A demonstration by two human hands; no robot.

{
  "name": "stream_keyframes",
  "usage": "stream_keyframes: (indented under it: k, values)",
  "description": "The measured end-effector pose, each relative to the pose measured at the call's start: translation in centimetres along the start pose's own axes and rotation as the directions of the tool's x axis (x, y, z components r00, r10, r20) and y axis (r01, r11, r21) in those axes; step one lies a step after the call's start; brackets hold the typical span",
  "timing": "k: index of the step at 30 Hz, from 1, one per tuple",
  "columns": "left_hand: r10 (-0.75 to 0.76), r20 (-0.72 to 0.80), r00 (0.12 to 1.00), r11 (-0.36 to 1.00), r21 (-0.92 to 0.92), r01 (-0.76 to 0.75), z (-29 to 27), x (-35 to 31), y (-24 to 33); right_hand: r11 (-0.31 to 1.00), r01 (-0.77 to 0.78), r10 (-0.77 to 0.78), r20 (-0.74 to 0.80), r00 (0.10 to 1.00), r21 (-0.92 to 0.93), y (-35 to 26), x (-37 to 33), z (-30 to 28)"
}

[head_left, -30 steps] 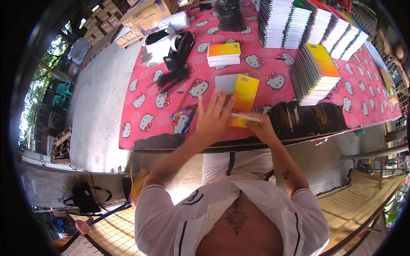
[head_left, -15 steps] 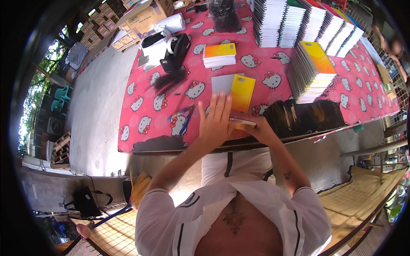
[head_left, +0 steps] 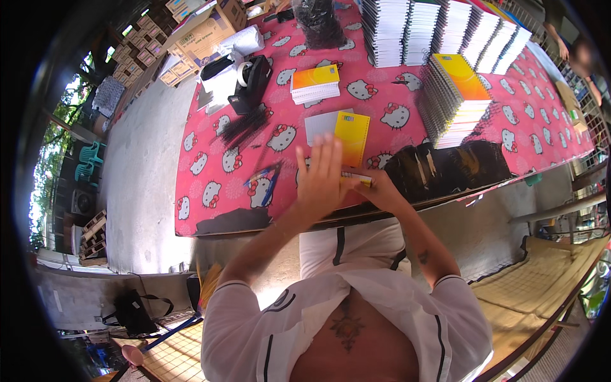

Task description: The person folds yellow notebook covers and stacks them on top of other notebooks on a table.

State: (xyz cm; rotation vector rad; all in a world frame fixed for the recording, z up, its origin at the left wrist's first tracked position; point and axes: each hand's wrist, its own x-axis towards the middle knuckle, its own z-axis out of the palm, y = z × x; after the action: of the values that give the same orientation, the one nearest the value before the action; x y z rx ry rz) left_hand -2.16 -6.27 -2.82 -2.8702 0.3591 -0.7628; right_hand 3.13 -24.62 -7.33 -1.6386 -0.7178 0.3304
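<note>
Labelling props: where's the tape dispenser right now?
Head view, upper left of the table: the tape dispenser sits left of the small notebook stack, just beyond the black coils.

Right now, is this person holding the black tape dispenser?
No, the black tape dispenser stands on the table, apart from the left hand and right hand.

Dark-trimmed white short-sleeved shirt (head_left: 237,331), dark-striped white trousers (head_left: 370,247), chest tattoo (head_left: 347,329)

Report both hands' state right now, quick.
Left hand: open, spread out; whether its palm presses anything cannot be told.
Right hand: closed, holding a small yellow notebook.
</note>
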Motion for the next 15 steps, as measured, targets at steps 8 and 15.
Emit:
stream_keyframes:
  k: [8, 15]
  values:
    - [0.085, 0.001, 0.996, 0.985, -0.153, -0.084, -0.2, -1.4, 1.5, 0.994, 0.088, -0.088, 0.003, 0.996, -0.069, -0.3, 0.2, 0.2]
    - [0.038, -0.084, 0.996, 0.897, -0.437, -0.071, -0.7, -1.2, 1.4, 0.996, -0.037, 0.037, -0.001, 0.999, -0.077, -0.9, -0.3, -0.1]
